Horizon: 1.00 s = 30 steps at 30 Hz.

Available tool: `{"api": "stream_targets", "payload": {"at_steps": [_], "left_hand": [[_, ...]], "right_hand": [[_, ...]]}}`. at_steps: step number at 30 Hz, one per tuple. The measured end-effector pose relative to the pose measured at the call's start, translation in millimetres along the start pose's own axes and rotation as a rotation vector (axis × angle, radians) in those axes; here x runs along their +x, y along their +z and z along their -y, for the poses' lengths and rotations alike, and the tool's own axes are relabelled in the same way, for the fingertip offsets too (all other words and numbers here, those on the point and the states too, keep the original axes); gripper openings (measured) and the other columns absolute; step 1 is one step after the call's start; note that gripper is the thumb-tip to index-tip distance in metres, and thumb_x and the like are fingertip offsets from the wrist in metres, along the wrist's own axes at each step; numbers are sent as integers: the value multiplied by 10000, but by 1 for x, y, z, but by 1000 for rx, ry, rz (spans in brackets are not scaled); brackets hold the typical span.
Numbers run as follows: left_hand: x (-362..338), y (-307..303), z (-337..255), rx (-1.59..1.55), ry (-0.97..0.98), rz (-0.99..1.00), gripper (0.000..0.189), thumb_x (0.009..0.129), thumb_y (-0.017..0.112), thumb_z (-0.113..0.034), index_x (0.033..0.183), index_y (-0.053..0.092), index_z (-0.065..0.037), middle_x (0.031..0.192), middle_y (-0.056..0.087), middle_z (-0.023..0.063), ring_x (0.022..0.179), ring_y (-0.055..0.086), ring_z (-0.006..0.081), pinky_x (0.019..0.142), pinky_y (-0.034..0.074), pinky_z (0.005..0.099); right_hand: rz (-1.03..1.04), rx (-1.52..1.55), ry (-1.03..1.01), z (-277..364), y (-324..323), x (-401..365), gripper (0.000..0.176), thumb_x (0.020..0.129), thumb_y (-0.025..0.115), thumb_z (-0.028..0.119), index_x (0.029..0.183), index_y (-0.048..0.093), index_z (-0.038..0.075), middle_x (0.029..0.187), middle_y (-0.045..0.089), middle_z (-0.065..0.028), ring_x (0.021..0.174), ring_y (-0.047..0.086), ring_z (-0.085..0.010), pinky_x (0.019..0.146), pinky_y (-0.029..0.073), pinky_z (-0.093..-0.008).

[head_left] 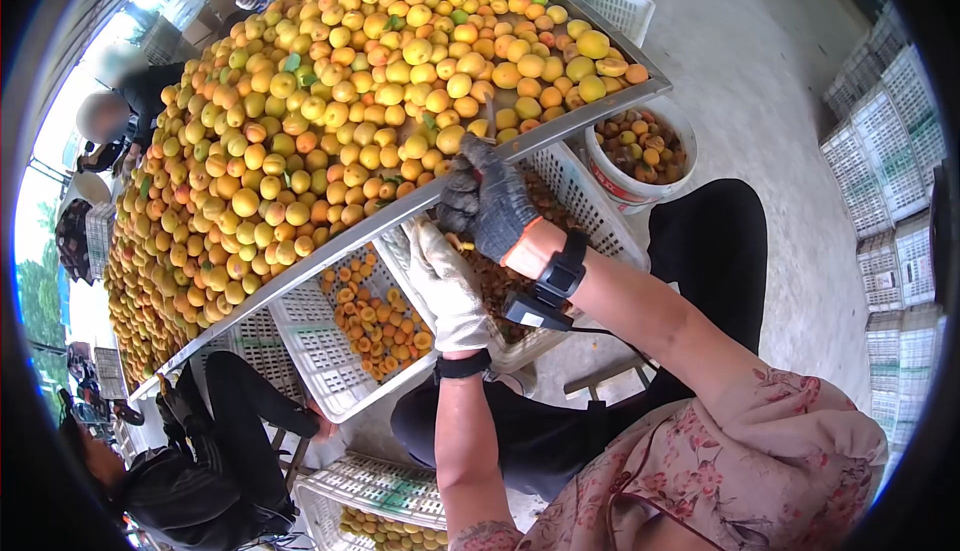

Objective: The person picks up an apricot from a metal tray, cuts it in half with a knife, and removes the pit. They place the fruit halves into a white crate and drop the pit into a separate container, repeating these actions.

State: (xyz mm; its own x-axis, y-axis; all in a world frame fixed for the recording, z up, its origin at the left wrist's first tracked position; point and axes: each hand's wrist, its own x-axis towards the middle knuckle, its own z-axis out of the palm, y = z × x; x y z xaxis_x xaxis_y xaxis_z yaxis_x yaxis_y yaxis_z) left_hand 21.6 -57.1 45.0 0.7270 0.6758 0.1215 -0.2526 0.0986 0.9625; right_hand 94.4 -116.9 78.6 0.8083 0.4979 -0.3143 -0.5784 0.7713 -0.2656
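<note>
My right hand point(485, 196), in a dark grey glove, is closed at the table's edge around a small knife, its thin blade point(490, 116) pointing up over the fruit. Just left of it and lower, my left hand point(440, 276) wears a white cloth glove. Its fingers are curled and partly hidden, and a bit of yellow fruit point(462, 243) shows beside them; what they hold cannot be made out. Below both hands stands a white crate point(590, 196) with brown pits or scraps. Left of that, another white crate point(300, 331) holds split apricots point(380, 326).
Whole apricots point(330, 101) cover the metal-edged table point(350, 236). A white bucket point(688, 121) of fruit scraps stands at the right. Another crate point(390, 476) sits on the floor. Stacked crates point(880, 171) line the right side. A person point(200, 461) sits at left; others are across.
</note>
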Motion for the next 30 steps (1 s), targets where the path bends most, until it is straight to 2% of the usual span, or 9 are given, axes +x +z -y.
{"api": "stream_targets", "payload": {"at_steps": [4,8,10,12,14,15,16,26,30], "left_hand": [[0,-3,-10,-104,-333,8,333,936,468,-412,859,522,-93,699,535,-8,561,477,80,496,359,210],[12,-13,-6,-143,-581,77,646,882,298,-710,861,546,-113,603,542,-15,399,425,99,326,255,206],[13,-20,0,-213,-550,70,581,906,403,-622,1164,483,-107,927,590,54,509,516,90,334,359,195],[15,-24,13,-225,-564,21,599,913,418,-599,1301,368,-146,1026,562,65,547,518,75,316,348,189],[19,-38,36,-139,-359,116,620,923,436,-567,1353,329,-133,1148,502,67,731,537,93,463,450,216],[10,-33,11,-147,-468,178,607,943,431,-523,1371,314,-109,1205,465,61,931,502,129,737,477,280],[9,-36,11,-146,-467,180,607,943,431,-523,1371,314,-109,1205,465,61,931,502,129,737,477,280],[9,-28,-2,-11,-251,37,533,940,406,-552,806,564,-61,551,540,36,338,330,99,337,260,242],[12,-38,-42,142,-214,33,566,986,283,-497,717,551,-77,545,522,23,364,353,66,354,262,203]], "right_hand": [[146,161,-8,19,-9,-5,261,906,587,299,725,493,136,539,418,50,400,355,-87,395,318,-252],[253,-421,-56,44,-9,-16,215,819,704,264,890,605,86,593,498,22,520,506,-109,512,443,-299],[296,-1417,-334,41,2,-34,248,782,732,238,927,632,64,675,587,-8,627,578,-154,615,484,-332],[525,-1746,-704,22,-25,-17,304,718,734,197,985,643,85,850,654,-98,825,635,-290,732,493,-380],[525,-1852,-849,14,-35,-16,339,701,725,194,1009,633,87,931,642,-129,879,624,-324,747,497,-397],[526,-1852,-849,11,-35,-18,339,701,725,194,1009,633,87,931,642,-129,879,624,-324,747,497,-397],[525,-1860,-863,9,-34,-21,351,718,713,207,1030,625,74,977,631,-138,899,611,-332,770,489,-414],[556,-1975,-775,20,-35,-33,235,710,678,181,907,636,60,873,626,-143,823,619,-351,721,492,-438],[461,-1919,-565,42,-70,-29,253,716,702,246,837,627,37,810,617,-168,728,601,-363,678,473,-421]]}}
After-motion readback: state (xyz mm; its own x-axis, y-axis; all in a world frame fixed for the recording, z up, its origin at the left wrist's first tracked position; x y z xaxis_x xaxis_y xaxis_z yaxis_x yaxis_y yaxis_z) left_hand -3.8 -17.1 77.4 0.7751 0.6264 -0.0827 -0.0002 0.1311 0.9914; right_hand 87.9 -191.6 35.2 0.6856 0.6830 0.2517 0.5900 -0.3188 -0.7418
